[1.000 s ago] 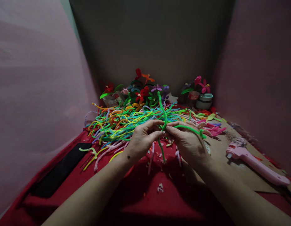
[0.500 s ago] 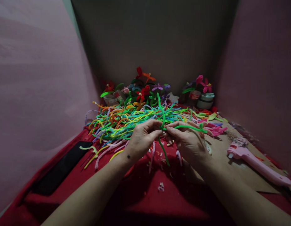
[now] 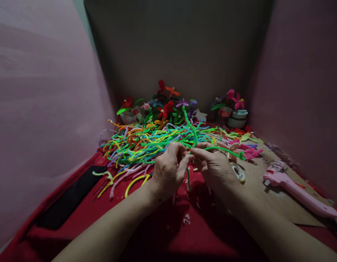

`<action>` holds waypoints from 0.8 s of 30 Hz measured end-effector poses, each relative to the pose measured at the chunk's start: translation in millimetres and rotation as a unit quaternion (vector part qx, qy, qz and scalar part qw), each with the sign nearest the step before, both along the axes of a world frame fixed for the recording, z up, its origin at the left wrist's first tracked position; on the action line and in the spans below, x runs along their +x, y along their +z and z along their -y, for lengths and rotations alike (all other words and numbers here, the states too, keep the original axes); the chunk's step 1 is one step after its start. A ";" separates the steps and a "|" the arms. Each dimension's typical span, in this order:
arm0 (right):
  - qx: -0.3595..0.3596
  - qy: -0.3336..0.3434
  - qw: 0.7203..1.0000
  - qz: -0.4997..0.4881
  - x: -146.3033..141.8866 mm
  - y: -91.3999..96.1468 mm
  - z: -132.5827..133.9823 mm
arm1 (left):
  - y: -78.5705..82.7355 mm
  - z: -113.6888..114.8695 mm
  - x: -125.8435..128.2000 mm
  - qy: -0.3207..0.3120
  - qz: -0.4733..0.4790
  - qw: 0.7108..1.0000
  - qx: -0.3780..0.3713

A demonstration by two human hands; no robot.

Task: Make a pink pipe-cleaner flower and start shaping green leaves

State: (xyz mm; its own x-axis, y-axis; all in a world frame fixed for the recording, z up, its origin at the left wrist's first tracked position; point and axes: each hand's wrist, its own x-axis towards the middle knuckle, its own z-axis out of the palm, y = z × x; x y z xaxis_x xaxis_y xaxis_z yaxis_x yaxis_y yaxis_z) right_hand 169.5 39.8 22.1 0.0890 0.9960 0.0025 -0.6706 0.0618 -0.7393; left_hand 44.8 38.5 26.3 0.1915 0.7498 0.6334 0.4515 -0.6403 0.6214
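Observation:
Green pipe cleaners (image 3: 190,125) meet between my two hands, one end rising upright, one reaching right with a curled tip, and one hanging below. My left hand (image 3: 171,167) pinches them at the crossing, thumb and fingers pressed together. From the other side, my right hand (image 3: 213,163) grips them close to the same spot with thumb and forefinger. The join itself is mostly hidden by the fingertips. Just beyond my hands lies a tangled pile of many-coloured pipe cleaners (image 3: 146,142).
Pipe-cleaner flowers (image 3: 165,108) stand at the back, with a jar (image 3: 237,118) to their right. A pink glue gun (image 3: 296,189) rests on cardboard (image 3: 266,203), near a white ring-shaped disc (image 3: 237,172). A black phone (image 3: 72,198) lies left on the red cloth (image 3: 157,240).
The green pipe cleaners have shifted slightly right, and the lower end now hangs straighter. My left hand has turned, its fingers curling in more. The white disc shows more fully beside my right hand.

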 end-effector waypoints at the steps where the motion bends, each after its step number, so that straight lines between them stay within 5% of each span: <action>1: -0.002 0.002 1.000 -0.025 1.3 -0.6 -1.2 | 0.7 -0.4 0.8 -0.007 0.005 1.000 -0.024; 6: -0.015 0.033 0.998 -0.046 2.9 -1.4 -1.8 | 5.2 -4.8 6.5 -0.109 0.131 0.958 -0.230; 14: -0.014 0.014 0.998 0.056 -0.7 -4.6 2.5 | -0.5 0.4 6.3 -0.055 0.011 0.998 -0.003; 19: 0.004 0.015 0.988 0.154 2.4 -6.6 3.4 | 7.1 -7.9 0.9 -0.090 0.061 0.984 -0.139; 24: 0.058 0.018 0.939 0.340 3.4 3.4 9.9 | 13.9 -12.5 -0.6 -0.128 0.089 0.971 -0.182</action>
State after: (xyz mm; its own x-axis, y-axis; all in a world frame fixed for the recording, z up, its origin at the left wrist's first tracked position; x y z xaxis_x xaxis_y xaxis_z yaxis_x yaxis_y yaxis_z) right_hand 173.0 29.9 25.5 -0.0070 0.9879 0.1552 -0.0503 0.1547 -0.9867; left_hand 44.2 50.9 40.2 0.3128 0.8725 0.3754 0.1722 -0.4407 0.8810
